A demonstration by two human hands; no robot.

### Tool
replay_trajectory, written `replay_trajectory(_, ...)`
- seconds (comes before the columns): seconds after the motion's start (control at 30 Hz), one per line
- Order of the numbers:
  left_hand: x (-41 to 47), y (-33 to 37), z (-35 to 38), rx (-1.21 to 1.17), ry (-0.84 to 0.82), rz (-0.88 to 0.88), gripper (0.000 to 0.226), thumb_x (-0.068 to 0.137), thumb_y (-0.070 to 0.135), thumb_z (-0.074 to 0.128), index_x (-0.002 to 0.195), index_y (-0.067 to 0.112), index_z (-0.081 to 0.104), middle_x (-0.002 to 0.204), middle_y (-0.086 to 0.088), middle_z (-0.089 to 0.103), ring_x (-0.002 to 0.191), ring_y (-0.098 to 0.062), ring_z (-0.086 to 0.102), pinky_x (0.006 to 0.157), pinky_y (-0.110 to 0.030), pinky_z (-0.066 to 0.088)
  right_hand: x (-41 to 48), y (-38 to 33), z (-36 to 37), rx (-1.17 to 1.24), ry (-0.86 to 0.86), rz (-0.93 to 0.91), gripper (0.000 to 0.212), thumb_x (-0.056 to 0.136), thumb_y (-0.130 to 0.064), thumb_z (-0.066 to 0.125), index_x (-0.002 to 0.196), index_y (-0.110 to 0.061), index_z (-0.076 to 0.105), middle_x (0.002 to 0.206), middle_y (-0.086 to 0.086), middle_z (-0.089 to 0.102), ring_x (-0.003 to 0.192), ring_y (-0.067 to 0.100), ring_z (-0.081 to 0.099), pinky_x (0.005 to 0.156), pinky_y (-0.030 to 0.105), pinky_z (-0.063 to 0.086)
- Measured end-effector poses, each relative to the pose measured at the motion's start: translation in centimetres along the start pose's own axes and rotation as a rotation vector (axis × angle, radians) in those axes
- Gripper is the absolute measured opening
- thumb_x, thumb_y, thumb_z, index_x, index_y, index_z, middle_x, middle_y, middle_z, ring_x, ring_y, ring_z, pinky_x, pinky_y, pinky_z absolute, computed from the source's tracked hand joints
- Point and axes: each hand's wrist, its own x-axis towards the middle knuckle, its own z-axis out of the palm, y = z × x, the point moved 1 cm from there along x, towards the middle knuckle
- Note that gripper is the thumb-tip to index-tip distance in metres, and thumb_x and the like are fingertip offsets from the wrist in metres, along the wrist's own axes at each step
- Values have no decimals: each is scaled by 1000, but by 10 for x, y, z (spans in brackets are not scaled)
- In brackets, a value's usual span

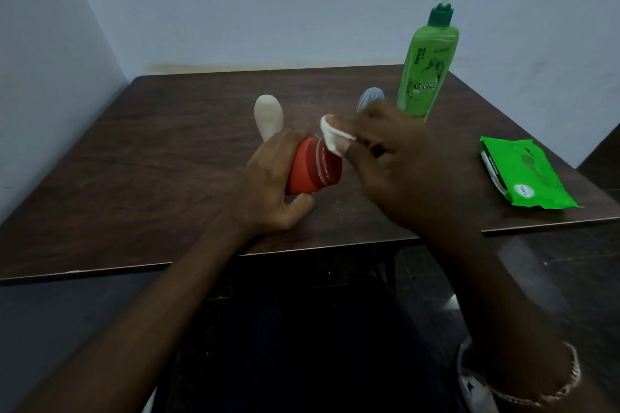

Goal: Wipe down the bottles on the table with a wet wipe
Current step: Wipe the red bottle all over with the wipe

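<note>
My left hand (268,188) grips a red bottle (313,168) with an orange cap, tilted on its side above the dark wooden table (151,151). My right hand (399,164) pinches a small folded white wet wipe (333,136) and presses it against the red bottle's upper edge. A white bottle (268,116) stands behind my left hand. A pale blue bottle (370,99) is partly hidden behind my right hand. A tall green pump bottle (426,67) stands upright at the back right.
A green wet-wipe pack (523,174) lies flat near the table's right edge. Walls close in behind and to the left of the table. My dark-clothed lap sits below the table's front edge, and a bracelet circles my right wrist.
</note>
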Motion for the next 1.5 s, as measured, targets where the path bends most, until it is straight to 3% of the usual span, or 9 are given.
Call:
replay_trajectory(0.27,0,-4,-1,39,-1,16,58,77,26,70,126,0,56,113,-9,61,99,-23,61,85,-43,51,-44,-8,11,-226,-95,-161,35,90,-8,61,124,-4,66,98,7,57,85,19,52,64,35,47)
replay_trajectory(0.4,0,-2,-1,22,12,-10,55,77,27,70,124,2,56,110,-6,59,94,-17,58,83,-36,49,-44,-6,-2,-68,-106,-141,22,88,-10,62,104,-2,74,88,5,59,78,20,55,65,37,47)
replay_trajectory(0.57,0,-1,0,60,-17,-6,56,75,31,65,122,1,58,106,-8,60,93,-21,58,81,-39,49,-11,-7,-10,-67,64,-60,24,92,-3,64,114,-4,71,91,4,58,77,13,52,69,22,42)
replay_trajectory(0.77,-1,-4,1,89,-26,16,56,73,30,67,121,2,59,106,-8,61,94,-21,58,83,-39,48,3,-5,9,-265,-209,-128,28,90,-17,47,103,-3,67,97,9,51,87,19,46,73,41,46)
replay_trajectory(1.03,1,-5,1,65,-40,-1,53,76,31,67,120,3,59,106,-6,61,91,-21,59,81,-42,49,-8,-11,2,-320,-303,-251,19,86,-19,57,94,-8,70,94,7,53,84,18,44,70,37,41)
replay_trajectory(1.13,1,-6,0,55,-21,-11,49,77,26,70,120,4,58,104,-4,60,90,-20,58,79,-38,49,-18,-12,3,-328,-280,-277,17,85,-18,59,89,-8,71,92,6,53,86,13,36,71,32,37)
replay_trajectory(1.27,-2,-7,-3,23,35,-63,49,76,31,65,118,7,55,100,6,51,82,-12,50,72,-25,39,-27,-5,1,-341,-246,-242,15,84,-15,59,77,-5,68,88,8,52,81,21,47,67,41,43)
replay_trajectory(1.43,-1,-7,-2,43,29,-43,51,75,31,66,119,7,55,103,6,52,86,-11,51,76,-21,38,-13,-6,-18,-79,21,-125,16,90,0,63,102,0,73,89,10,54,78,19,52,71,22,41)
replay_trajectory(1.5,-1,-6,-1,52,25,-30,51,74,30,66,118,6,56,102,4,53,86,-10,50,77,-19,38,-2,-5,-15,-47,60,-119,21,91,0,66,110,-4,73,92,7,54,81,16,54,73,21,42)
